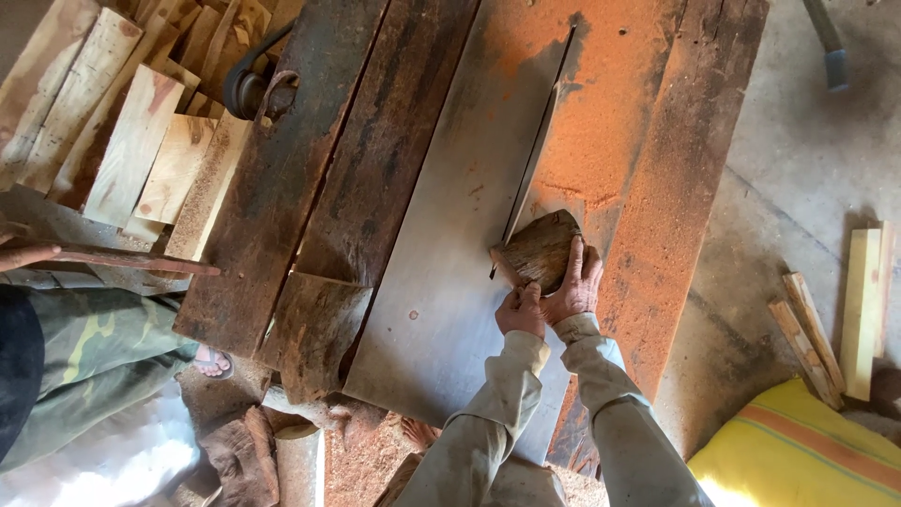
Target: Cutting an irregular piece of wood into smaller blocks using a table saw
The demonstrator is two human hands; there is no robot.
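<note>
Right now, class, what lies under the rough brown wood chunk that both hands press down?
The grey metal saw table with its blade slot lies under the rough brown wood chunk. The chunk hides the slot's near end.

Head camera looks steeply down (fairly near) onto the saw table (pixel 441 310).

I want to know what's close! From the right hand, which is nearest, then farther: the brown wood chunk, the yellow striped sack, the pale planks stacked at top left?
From the right hand:
1. Brown wood chunk, under the hand.
2. Yellow striped sack, lower right.
3. Pale stacked planks, far top left.
</note>
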